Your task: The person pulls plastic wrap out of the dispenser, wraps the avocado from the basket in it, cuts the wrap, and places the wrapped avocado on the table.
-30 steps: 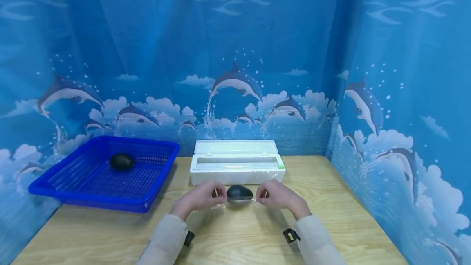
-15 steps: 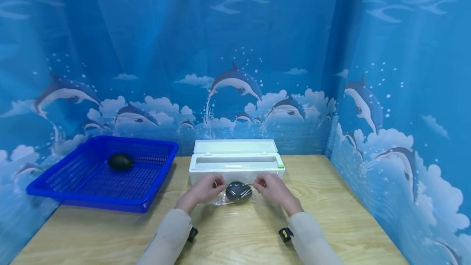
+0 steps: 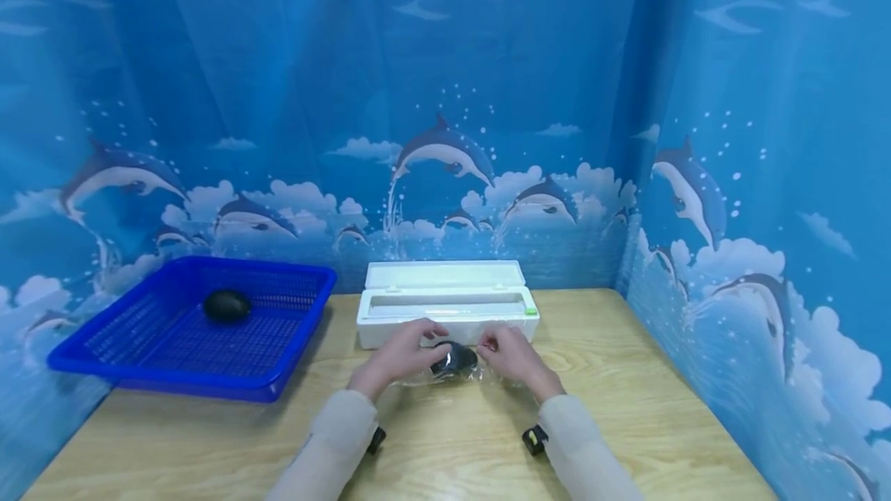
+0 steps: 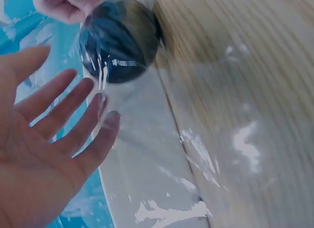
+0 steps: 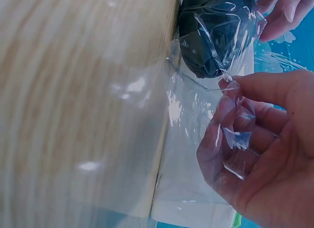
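One dark oval object [image 3: 457,360], in clear film [image 5: 174,110], before the white box [image 3: 376,333], long axis crosswise between my relaxed, spread left hand [image 3: 402,356] and my right hand [image 3: 513,356], pinching film at its right end.

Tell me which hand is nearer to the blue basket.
Left. The left hand is to the right of the blue basket; the right hand is farther right, beyond the dark oval object, pinching clear film.

Left hand [image 3: 400,356]: pinch released, fingers spread.
Clear plastic film [image 4: 201,152]: drawn from the near side over the avocado [image 5: 216,34].
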A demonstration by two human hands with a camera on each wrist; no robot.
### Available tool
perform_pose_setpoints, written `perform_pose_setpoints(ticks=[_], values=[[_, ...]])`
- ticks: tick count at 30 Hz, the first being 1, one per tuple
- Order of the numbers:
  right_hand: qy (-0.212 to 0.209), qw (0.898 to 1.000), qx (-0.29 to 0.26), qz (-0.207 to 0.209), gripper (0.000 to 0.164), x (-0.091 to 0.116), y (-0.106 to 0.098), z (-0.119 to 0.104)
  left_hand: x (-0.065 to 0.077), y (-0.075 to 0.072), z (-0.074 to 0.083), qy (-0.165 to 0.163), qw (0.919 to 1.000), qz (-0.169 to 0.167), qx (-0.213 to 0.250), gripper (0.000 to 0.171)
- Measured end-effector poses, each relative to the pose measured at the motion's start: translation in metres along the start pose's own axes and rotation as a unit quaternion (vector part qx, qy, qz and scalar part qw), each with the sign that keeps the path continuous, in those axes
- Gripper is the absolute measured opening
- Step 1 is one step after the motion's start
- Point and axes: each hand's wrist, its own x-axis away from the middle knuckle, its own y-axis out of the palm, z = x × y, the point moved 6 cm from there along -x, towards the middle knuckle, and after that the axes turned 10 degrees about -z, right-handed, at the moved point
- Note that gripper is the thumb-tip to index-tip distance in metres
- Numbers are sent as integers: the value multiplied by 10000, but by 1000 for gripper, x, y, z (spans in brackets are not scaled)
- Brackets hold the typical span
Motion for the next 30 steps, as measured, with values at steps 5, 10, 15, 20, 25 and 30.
perform_pose_setpoints(ticks=[5, 10, 15, 20, 25, 30], values=[[95, 9999, -17, -61, 11, -1, -2, 0, -13, 8, -1, -134, 9992, -363, 87, 28], [14, 9970, 588, 510, 9, 4, -11, -10, -19, 7, -13, -393, 9973, -228, 568, 18], [-996, 9841, 1137, 928, 17, 12, -13, -44, -21, 4, -15, -406, 9959, -133, 796, 16], [-1485, 9800, 1315, 168, 25, 14, 5, -61, -20, 5, -15, -590, 9938, -44, 941, 12], [-1337, 9798, 1490, -20, 37, 12, 15, -61, -19, 7, -14, -725, 9936, 94, 859, 14], [-1329, 9807, 1435, -19, 36, 9, 14, -61, -16, 3, 0, -545, 9961, 626, -306, 16]])
